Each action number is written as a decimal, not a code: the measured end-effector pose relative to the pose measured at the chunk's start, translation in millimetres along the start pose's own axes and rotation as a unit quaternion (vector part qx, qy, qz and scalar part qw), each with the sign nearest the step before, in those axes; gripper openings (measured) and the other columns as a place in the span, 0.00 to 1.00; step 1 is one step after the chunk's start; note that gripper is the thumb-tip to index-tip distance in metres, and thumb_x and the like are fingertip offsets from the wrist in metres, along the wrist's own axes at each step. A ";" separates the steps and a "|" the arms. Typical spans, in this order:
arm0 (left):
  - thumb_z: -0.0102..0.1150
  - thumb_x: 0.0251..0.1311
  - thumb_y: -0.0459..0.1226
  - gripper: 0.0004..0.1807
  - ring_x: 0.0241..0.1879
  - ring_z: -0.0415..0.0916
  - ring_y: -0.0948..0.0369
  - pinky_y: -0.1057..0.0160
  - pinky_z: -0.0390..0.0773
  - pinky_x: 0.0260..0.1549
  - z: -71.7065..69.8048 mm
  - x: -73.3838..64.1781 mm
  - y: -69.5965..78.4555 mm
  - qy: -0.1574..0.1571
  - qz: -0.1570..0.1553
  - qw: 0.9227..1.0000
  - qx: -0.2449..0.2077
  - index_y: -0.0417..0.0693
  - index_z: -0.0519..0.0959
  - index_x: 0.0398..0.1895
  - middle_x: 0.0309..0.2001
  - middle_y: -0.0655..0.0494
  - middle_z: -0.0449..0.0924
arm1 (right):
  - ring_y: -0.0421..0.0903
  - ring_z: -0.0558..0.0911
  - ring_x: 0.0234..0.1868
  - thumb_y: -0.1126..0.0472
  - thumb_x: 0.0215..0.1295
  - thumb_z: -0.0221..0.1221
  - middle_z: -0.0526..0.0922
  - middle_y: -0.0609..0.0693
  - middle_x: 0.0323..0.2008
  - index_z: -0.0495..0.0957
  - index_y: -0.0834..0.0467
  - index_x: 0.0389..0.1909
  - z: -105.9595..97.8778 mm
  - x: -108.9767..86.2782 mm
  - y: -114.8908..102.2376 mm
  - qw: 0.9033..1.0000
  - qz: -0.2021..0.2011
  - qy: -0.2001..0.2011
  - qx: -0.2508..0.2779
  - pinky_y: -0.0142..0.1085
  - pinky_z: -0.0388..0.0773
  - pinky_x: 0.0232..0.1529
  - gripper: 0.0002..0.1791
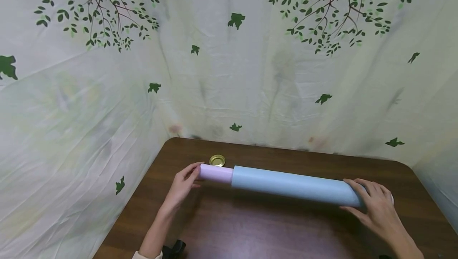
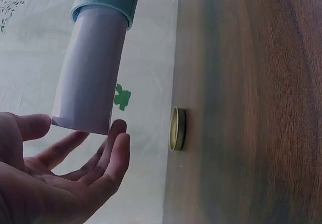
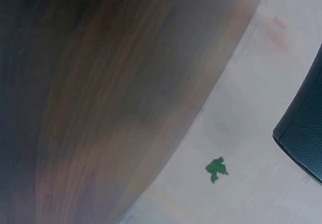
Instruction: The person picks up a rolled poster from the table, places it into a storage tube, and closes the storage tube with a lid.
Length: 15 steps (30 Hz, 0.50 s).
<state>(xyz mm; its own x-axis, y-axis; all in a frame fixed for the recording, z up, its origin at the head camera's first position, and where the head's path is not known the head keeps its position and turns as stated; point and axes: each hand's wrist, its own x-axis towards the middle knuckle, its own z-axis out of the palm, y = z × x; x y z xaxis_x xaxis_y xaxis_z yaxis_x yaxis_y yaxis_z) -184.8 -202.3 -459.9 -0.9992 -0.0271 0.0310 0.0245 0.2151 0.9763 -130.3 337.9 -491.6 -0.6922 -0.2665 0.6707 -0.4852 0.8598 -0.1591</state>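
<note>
A light blue tube point(image 1: 286, 185) is held above the table, lying nearly level and slanting slightly down to the right. Out of its left end sticks a narrower pale purple roll point(image 1: 216, 174), smooth like rolled paper. My left hand point(image 1: 182, 185) holds the roll's free end; in the left wrist view the thumb touches one side of the rim of the roll point(image 2: 90, 73) and fingertips the other. At the far right end, my right hand point(image 1: 375, 207) grips the blue tube from the near side. The right wrist view shows only part of the tube point(image 3: 307, 128), without the hand.
A round gold-coloured lid point(image 1: 217, 160) lies on the brown wooden table point(image 1: 250, 231), just behind the purple roll. Pale cloth with leaf prints point(image 1: 250, 72) hangs behind the table and along its left side. A black object point(image 1: 174, 249) shows by the left wrist.
</note>
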 end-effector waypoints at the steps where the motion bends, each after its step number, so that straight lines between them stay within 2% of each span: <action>1: 0.55 0.77 0.40 0.21 0.47 0.80 0.63 0.53 0.87 0.44 0.2 0.5 -0.8 0.001 0.001 1.000 0.001 0.36 0.77 0.65 0.62 0.36 0.78 | 0.63 0.74 0.51 0.17 0.63 0.44 0.80 0.61 0.50 0.80 0.54 0.62 0.1 -0.3 -0.2 1.000 0.000 0.001 0.001 0.62 0.63 0.49 0.49; 5: 0.56 0.76 0.39 0.19 0.44 0.79 0.68 0.54 0.86 0.45 0.6 2.4 -2.8 0.003 -0.002 1.000 0.013 0.38 0.79 0.63 0.60 0.38 0.80 | 0.63 0.74 0.50 0.17 0.63 0.43 0.80 0.62 0.50 0.80 0.54 0.62 0.8 -1.8 -0.5 1.000 0.000 0.003 -0.001 0.61 0.63 0.49 0.50; 15: 0.58 0.74 0.37 0.16 0.44 0.79 0.66 0.56 0.83 0.45 4.5 1.9 -0.8 -0.005 -0.013 1.000 0.010 0.39 0.80 0.60 0.57 0.39 0.82 | 0.62 0.74 0.50 0.17 0.63 0.43 0.79 0.62 0.50 0.80 0.56 0.61 2.4 -2.0 -1.6 1.000 0.001 0.003 -0.005 0.61 0.63 0.50 0.50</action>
<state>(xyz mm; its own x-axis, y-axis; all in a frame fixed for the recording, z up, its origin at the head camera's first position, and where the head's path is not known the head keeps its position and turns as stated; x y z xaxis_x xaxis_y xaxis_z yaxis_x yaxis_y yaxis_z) -186.9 -198.1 -461.6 -0.9997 -0.0240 0.0029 -0.0027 0.2331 0.9725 -129.4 336.0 -494.4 -0.6901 -0.2615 0.6749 -0.4783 0.8646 -0.1540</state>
